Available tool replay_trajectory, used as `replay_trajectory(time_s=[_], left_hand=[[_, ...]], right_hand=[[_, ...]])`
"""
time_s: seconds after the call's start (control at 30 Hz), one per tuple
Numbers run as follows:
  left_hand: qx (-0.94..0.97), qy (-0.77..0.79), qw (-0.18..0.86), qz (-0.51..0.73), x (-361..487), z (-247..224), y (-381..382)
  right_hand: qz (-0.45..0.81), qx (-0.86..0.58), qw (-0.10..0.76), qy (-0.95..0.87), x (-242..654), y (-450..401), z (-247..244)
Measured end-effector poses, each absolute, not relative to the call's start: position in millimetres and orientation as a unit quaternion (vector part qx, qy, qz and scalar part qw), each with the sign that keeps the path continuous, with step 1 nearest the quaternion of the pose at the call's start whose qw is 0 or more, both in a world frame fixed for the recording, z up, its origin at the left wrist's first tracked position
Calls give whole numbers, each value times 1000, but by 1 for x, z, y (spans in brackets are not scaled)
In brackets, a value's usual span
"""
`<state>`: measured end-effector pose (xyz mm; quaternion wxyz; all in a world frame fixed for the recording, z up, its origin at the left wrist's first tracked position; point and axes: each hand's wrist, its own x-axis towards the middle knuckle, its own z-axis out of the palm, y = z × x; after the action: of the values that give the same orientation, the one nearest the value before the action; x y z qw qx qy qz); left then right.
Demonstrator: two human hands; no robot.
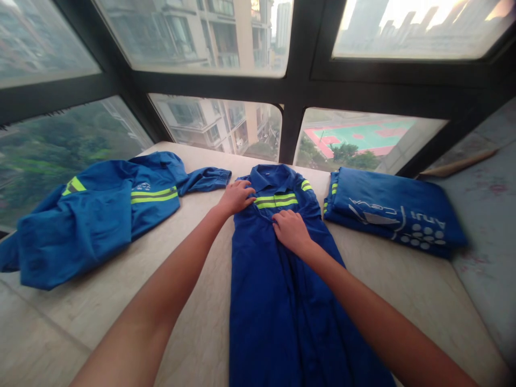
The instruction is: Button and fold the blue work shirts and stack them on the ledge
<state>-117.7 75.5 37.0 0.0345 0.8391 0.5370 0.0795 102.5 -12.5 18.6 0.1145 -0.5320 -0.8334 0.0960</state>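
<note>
A blue work jacket with a collar and yellow-grey reflective bands lies on the pale ledge in front of me, collar toward the window. Over its lower part runs a long blue piece that looks like trousers, its legs reaching toward me. My left hand is closed at the left side, fingers curled on the cloth beside the reflective band. My right hand is closed on the upper edge of the trousers near the middle. The fabric edge sags between both hands. The fingertips are partly hidden in the cloth.
Another blue jacket lies loosely spread on the left, one sleeve reaching toward my left hand. On the right sits a folded blue garment stack with white printing. Dark window frames close off the far side; a patterned wall stands right.
</note>
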Motion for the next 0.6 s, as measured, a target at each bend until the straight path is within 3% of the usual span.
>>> replay_trajectory(time_s=[0.13, 0.23, 0.4, 0.6], left_hand=[[815, 571, -19, 96, -93, 57, -10], [822, 564, 3, 82, -72, 64, -102], [873, 480, 55, 64, -40, 40, -231], [893, 444, 50, 51, -30, 2, -262]], right_hand=[[123, -487, 231, -833, 146, -47, 26], [165, -468, 297, -816, 201, -101, 18], [121, -441, 234, -858, 261, -215, -8], [48, -419, 112, -900, 228, -279, -20]])
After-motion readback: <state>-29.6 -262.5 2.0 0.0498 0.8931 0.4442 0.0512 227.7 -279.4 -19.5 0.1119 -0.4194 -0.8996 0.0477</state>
